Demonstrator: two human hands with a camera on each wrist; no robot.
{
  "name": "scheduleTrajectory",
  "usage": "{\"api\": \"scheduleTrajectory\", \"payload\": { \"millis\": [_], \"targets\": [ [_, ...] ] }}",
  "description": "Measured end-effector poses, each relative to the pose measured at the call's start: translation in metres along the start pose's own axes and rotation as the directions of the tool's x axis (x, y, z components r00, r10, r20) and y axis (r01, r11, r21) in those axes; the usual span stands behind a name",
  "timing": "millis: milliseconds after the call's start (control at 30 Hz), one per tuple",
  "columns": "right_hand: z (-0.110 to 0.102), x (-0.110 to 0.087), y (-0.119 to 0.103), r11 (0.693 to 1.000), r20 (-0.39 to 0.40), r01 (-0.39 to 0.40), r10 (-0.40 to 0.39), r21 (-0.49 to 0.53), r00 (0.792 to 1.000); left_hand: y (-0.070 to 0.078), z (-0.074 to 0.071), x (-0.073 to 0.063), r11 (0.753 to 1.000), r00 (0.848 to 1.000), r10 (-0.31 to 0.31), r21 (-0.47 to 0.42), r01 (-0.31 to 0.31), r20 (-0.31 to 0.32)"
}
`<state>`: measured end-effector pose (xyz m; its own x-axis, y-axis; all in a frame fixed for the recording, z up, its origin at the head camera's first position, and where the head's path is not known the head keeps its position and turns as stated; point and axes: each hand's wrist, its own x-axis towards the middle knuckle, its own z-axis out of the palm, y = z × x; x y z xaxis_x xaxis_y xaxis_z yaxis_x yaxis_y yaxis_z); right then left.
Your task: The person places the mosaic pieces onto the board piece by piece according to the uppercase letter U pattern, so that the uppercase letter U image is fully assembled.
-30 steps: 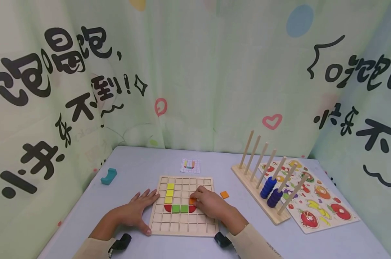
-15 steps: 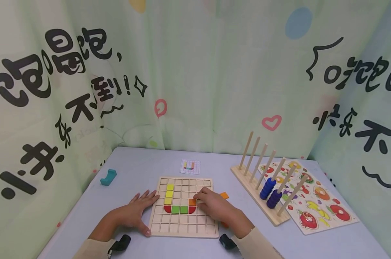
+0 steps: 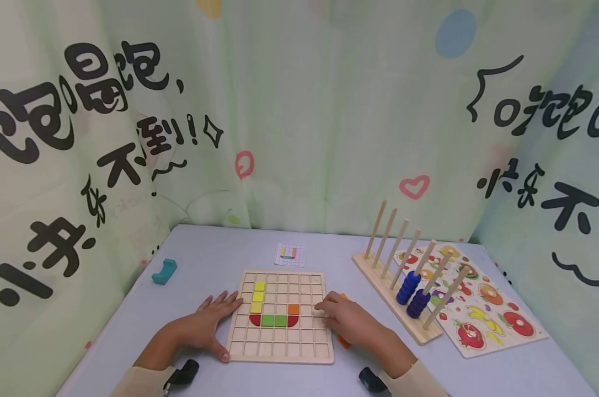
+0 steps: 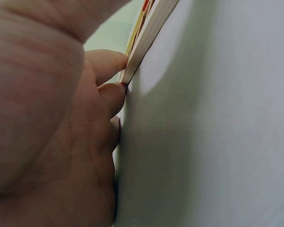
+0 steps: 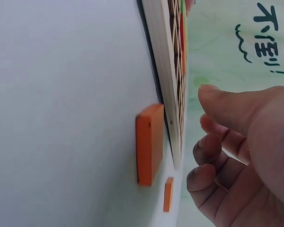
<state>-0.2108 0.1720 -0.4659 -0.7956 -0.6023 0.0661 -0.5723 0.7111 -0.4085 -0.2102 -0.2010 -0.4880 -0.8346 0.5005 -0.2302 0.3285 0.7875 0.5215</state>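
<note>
A wooden grid board (image 3: 279, 353) lies in front of me, holding a column of yellow tiles (image 3: 258, 296), two green tiles (image 3: 274, 320), red rounded corner tiles (image 3: 293, 320) and an orange tile (image 3: 293, 309) above the right one. My left hand (image 3: 200, 325) lies spread along the board's left edge, thumb and fingertips touching it. Over the right edge hovers my right hand (image 3: 354, 320), fingers loosely bent and holding nothing. In the right wrist view an orange block (image 5: 150, 144) sits on the table beside the board, and a second orange block (image 5: 168, 194) lies farther off.
A small pattern card (image 3: 289, 255) lies behind the board. To the right stands a wooden peg rack (image 3: 379, 275) with blue and purple beads, beside a fruit puzzle board (image 3: 498, 336). At the left is a teal curved block (image 3: 164, 271). Curtains surround the table.
My right hand has let go of the orange tile on the board and moved right and back toward the board's edge. My left hand stays where it was.
</note>
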Motion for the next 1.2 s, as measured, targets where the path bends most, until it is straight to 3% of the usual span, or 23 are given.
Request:
{"api": "scheduleTrajectory", "payload": {
  "millis": [667,1200],
  "targets": [
    [-0.01,-0.038,0.016,0.999,-0.062,-0.035,0.036,0.007,0.997,-0.004,0.001,0.002,1.0,1.0,0.001,-0.004,-0.001,-0.001],
    [-0.011,-0.054,0.02,1.0,-0.007,0.001,-0.001,0.008,1.0,-0.001,0.001,0.0,1.0,1.0,0.02,-0.003,-0.02,-0.007]
  ]
}}
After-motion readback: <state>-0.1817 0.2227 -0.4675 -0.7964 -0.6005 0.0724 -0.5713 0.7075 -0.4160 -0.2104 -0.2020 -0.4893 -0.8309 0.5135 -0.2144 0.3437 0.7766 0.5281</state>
